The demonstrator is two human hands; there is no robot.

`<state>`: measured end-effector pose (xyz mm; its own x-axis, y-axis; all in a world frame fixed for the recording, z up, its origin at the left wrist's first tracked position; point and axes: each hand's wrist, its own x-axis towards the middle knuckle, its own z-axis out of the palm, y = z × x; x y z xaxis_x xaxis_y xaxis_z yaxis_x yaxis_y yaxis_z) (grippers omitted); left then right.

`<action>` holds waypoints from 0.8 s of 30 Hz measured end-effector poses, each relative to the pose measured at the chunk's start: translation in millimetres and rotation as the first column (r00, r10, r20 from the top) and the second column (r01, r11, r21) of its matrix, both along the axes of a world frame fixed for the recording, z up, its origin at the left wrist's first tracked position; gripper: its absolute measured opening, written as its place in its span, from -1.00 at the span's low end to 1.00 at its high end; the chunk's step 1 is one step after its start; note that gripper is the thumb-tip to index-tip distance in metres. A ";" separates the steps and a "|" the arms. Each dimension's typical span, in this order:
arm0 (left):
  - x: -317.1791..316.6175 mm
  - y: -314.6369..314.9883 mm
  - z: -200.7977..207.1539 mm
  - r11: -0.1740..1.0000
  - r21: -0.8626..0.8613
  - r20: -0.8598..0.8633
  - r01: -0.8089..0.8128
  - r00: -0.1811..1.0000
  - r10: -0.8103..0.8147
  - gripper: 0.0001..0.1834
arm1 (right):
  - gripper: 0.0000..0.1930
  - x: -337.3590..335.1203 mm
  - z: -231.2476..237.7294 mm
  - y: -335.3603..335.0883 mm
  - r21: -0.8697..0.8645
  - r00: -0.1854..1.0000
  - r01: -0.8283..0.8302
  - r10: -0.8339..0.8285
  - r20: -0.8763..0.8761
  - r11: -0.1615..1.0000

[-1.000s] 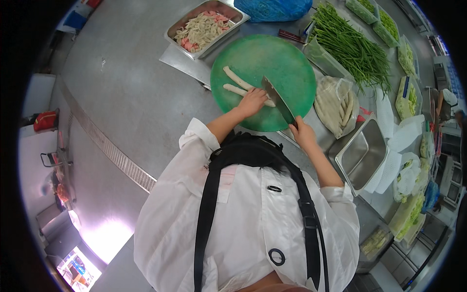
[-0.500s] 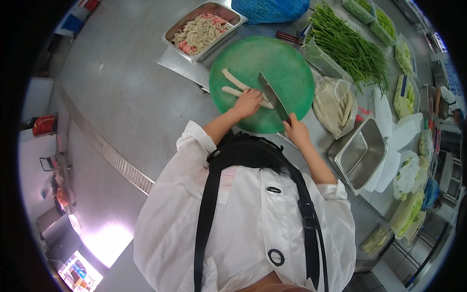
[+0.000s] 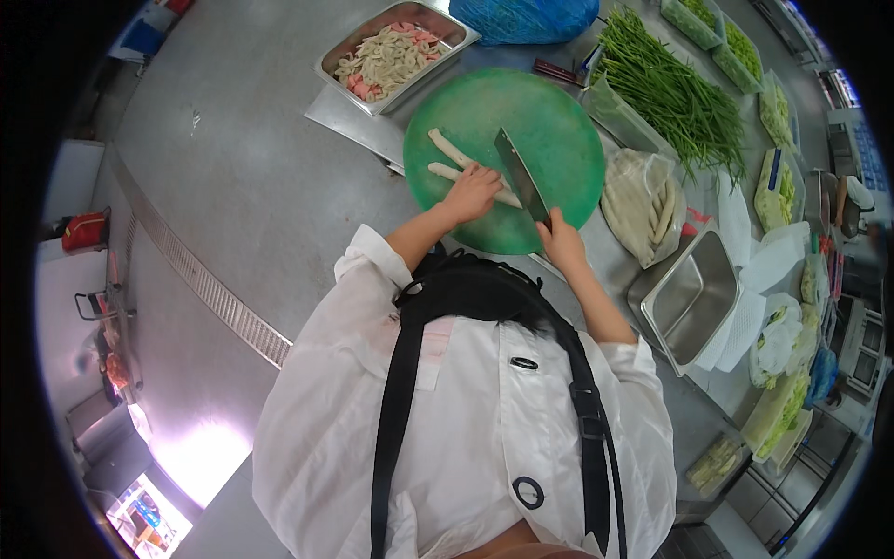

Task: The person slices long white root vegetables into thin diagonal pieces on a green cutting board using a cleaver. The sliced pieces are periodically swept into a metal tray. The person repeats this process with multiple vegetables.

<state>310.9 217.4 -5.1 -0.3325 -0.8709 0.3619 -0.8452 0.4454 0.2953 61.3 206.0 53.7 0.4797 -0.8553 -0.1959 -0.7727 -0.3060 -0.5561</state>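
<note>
1. Head view: two long, slender, off-white sticks of food (image 3: 449, 146) lie on a thick, round, green cutting board (image 3: 559, 121), left of its middle. Their left ends spread apart; pale length also shows right of the covering hand, though how many pieces is unclear there.
2. Left hand (image 3: 472, 193): bare, fingers drawn together and curled down on the sticks, holding them against the board. Fingertip contact partly hidden.
3. Right hand (image 3: 562, 244): bare, clamped on the handle end of a broad, dark-grey metal cleaver (image 3: 522, 175). Blade slants over the board, tip pointing up and left, just beside the sticks' right end. Cannot tell whether its edge touches food or board.
4. Right of board: clear plastic bag (image 3: 626, 221) of similar pale sticks; beyond it, a deep rectangular stainless-steel pan (image 3: 694, 289), close to the right forearm.
5. Upper left of board: rectangular stainless-steel tray (image 3: 454, 34) holding pale and pink cut pieces.
6. Beyond board's far edge: shiny blue plastic bag (image 3: 523, 20).
7. Upper right: bundle of long, thin, green stems (image 3: 666, 88) over a translucent plastic container (image 3: 622, 114); translucent tubs of green vegetables (image 3: 738, 54) farther right.
8. Person wears a loose white coat (image 3: 456, 419) with black straps (image 3: 395, 419).
</note>
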 end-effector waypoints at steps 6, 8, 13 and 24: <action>-0.4 1.0 -4.9 0.996 0.092 -0.006 -0.003 1.000 0.003 -0.65 | -0.70 -24.3 16.1 18.1 0.094 0.991 -0.071 0.081 -0.109 0.993; -3.9 -2.7 -7.4 0.998 0.066 -0.016 -0.001 1.000 0.002 -0.65 | -0.70 -13.1 -2.2 15.2 0.065 0.995 -0.048 0.054 -0.088 0.997; 3.4 -4.5 -3.6 0.994 0.092 -0.073 0.050 0.996 -0.044 -0.65 | -0.70 25.8 -28.0 0.0 -0.007 0.999 0.051 -0.051 0.003 0.999; 5.5 3.6 -2.9 0.991 0.132 -0.063 0.000 0.998 0.009 -0.67 | -0.71 -5.8 -1.3 24.9 0.057 0.996 -0.041 0.045 -0.072 0.998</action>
